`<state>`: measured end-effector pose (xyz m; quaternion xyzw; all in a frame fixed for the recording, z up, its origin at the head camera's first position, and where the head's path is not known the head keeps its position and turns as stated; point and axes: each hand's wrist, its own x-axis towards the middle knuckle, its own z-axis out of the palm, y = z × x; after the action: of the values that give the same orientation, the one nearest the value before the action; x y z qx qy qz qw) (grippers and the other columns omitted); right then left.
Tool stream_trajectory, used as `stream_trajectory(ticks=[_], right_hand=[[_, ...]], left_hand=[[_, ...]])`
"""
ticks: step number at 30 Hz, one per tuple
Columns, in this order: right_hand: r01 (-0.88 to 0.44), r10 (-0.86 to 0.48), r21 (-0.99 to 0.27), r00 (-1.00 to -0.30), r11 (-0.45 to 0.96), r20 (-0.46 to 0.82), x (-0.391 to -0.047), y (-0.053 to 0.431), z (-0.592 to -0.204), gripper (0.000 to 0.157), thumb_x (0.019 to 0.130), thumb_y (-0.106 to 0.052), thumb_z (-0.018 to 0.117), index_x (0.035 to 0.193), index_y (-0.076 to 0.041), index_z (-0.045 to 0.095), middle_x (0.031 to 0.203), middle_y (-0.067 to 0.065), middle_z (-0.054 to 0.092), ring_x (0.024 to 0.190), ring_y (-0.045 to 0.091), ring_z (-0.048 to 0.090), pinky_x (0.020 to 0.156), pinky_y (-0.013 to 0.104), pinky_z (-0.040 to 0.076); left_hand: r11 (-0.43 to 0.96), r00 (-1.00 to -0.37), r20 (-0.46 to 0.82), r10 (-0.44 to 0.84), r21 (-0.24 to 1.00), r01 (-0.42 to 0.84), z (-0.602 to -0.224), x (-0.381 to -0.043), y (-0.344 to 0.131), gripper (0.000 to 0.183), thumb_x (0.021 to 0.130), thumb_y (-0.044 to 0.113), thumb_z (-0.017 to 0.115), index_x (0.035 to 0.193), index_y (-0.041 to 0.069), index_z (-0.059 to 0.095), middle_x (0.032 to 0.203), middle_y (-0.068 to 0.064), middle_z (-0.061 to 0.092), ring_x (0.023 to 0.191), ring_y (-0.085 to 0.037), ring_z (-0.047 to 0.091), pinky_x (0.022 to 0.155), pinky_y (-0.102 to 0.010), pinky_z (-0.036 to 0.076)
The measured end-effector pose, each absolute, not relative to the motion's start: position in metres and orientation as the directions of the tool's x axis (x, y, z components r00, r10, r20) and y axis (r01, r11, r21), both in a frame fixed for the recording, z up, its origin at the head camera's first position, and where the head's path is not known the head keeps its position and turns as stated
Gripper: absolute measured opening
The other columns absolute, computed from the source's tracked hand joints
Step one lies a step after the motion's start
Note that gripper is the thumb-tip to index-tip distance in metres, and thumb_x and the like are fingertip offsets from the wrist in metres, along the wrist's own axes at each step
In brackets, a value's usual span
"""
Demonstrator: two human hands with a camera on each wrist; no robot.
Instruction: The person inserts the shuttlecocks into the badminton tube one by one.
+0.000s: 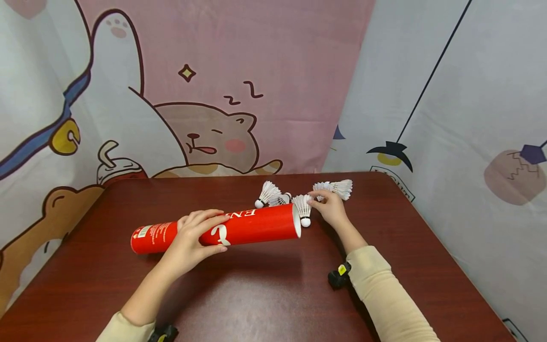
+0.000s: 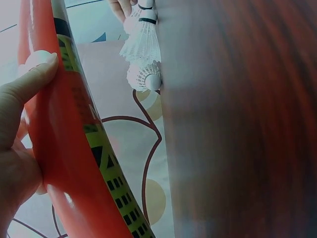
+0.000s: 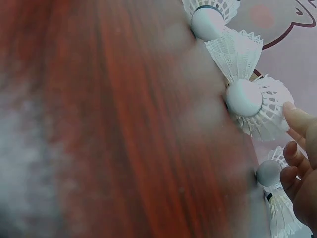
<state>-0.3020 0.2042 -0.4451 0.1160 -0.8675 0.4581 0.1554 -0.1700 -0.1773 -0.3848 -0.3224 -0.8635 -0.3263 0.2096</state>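
Observation:
A long red shuttlecock tube [image 1: 256, 224] lies across the middle of the head view, its pale-rimmed end facing right. My left hand [image 1: 194, 237] grips it near its middle, fingers over the top and thumb along the near side. In the left wrist view the tube [image 2: 59, 148] shows a green and black band. At the tube's right end is a white shuttlecock [image 1: 302, 208], its cork toward me. My right hand [image 1: 331, 209] pinches the edge of its feather skirt with thumb and finger. The right wrist view shows the fingertips against that shuttlecock [image 3: 267, 106].
Behind the tube lie two more shuttlecocks, one with a black-banded cork [image 1: 268, 192] and one beside it [image 1: 280, 199]. Further shuttlecocks [image 1: 342, 189] lie beyond my right hand. The brown table [image 1: 239, 294] ends at a printed cloth backdrop [image 1: 299, 95].

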Motion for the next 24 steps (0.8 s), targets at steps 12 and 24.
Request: stream_trajectory(ticks=[12,24], right_hand=[[-0.37,-0.046,-0.798,-0.916,0.475,0.397,-0.289,0.209,-0.446,0.011,0.081,-0.005,0.076,0.09,0.001,0.074,0.086,0.012,0.07,0.067,0.019,0.052,0.057,0.02,0.04],[-0.338,-0.061,-0.836,-0.936,0.432,0.347,-0.273,0.218,-0.446,0.008,0.081,-0.006,0.076,0.084,0.0,0.072,0.073,0.003,0.066,0.064,0.011,0.05,0.056,0.023,0.04]], left_hand=[[0.576,-0.7,0.579,0.418,0.427,0.697,-0.384,-0.169,-0.177,0.073,0.062,0.016,0.09,0.129,0.023,0.062,0.128,-0.005,0.055,0.116,-0.021,0.044,0.089,-0.052,0.023],[0.583,-0.711,0.567,0.416,0.434,0.687,-0.384,-0.169,-0.176,0.073,0.063,0.017,0.09,0.129,0.024,0.061,0.129,0.0,0.054,0.116,-0.021,0.044,0.09,-0.052,0.023]])
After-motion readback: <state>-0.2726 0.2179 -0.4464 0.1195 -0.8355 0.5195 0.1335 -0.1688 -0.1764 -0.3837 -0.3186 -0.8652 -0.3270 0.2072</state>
